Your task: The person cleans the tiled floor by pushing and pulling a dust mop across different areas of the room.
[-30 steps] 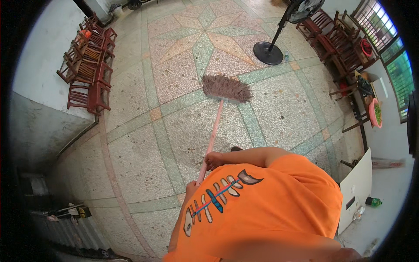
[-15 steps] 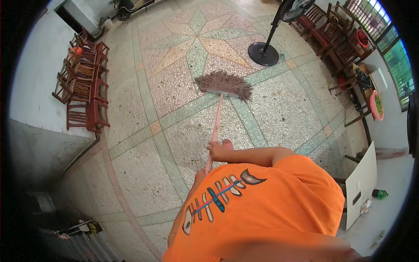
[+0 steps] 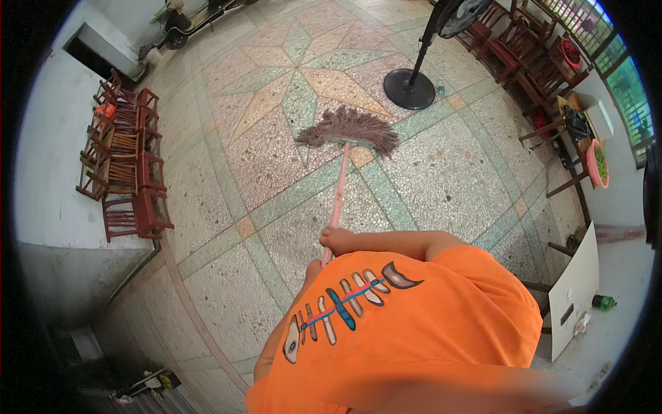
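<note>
Steering well clear of the wooden chairs (image 3: 125, 165) along the left edge of the floor (image 3: 217, 297), best to work the open middle. At the near end, placing the left hand (image 3: 314, 268) just beside the pink pole (image 3: 336, 200), half hidden by the orange shirt (image 3: 414, 310); cannot tell whether with fingers closed. Slightly right and farther along, gripping with the right hand (image 3: 338, 240), with fingers clamped around the pole; probably best to steer from there, pressing lightly downward. Resting near the middle of the floor, well in from the left and right edges: the brown mop (image 3: 348, 127), with strands fanned toward the far edge. Seems best to hold this flat and swing in wide, overlapping arcs, so as to spread the strands rather than bunch them. Farther right, worth easing off before the round base of the black fan (image 3: 400, 91), at risk of knocking it. Toward the right edge, likewise worth skirting the right-hand chairs (image 3: 508, 56).
</note>
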A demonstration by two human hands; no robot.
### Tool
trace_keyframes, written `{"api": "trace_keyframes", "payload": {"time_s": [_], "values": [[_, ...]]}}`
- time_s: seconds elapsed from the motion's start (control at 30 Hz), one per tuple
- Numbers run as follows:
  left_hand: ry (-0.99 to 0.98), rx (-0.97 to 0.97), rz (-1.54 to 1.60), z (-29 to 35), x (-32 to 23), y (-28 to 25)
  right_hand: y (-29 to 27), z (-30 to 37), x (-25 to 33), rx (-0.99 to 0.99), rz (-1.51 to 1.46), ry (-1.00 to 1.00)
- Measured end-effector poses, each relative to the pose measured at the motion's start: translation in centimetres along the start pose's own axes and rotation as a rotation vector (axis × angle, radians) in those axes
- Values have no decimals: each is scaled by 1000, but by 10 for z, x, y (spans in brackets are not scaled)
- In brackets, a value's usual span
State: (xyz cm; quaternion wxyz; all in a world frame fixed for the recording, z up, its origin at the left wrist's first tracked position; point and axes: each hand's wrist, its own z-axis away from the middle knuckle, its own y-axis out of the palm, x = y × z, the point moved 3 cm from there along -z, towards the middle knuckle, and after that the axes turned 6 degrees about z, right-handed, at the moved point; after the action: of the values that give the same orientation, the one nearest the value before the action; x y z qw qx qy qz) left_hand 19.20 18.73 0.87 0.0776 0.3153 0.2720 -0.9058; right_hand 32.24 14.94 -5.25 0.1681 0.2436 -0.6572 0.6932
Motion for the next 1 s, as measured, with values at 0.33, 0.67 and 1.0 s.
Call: {"api": "trace_keyframes", "payload": {"time_s": [0.33, 0.67, 1.0], "values": [[-144, 263, 430, -73, -80, -2, -43, -33, -88, -20, 44, 95], [111, 339, 196, -168, -128, -23, -75, -82, -169, -203, 107, 31], [-72, 328, 372, -261, -215, -96, -159, -173, -236, 27, -10, 292]]}}
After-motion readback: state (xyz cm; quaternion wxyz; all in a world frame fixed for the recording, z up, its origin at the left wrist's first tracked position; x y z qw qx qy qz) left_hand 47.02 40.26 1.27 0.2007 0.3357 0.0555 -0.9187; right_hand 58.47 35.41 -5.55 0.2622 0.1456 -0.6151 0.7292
